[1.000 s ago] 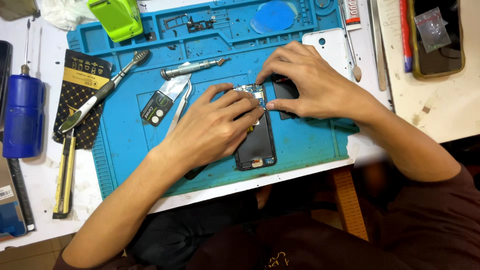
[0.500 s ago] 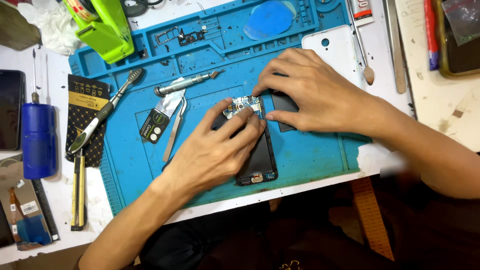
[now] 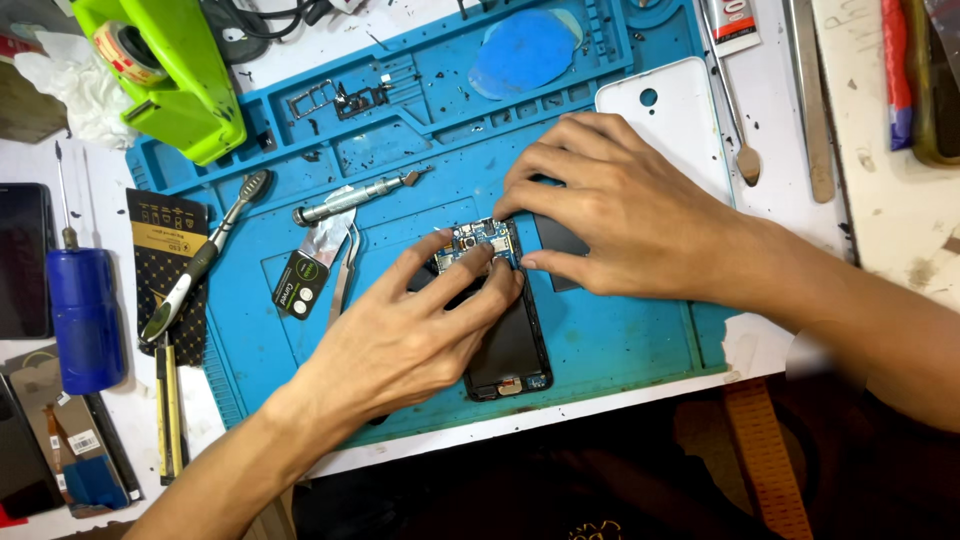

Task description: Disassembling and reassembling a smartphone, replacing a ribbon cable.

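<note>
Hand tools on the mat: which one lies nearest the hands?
The tweezers, just beside the left hand. The silver precision screwdriver lies farther up the blue mat, and the brush sits at the mat's left edge.

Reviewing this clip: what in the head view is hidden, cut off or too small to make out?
- Opened phone: its left side lies under the left hand.
- Small dark part: mostly covered by the right hand; its kind is unclear.
- Circuit board: components too small to identify.
- Dark phone: cut off by the left edge.
- Green device: cut off by the top edge.
</note>
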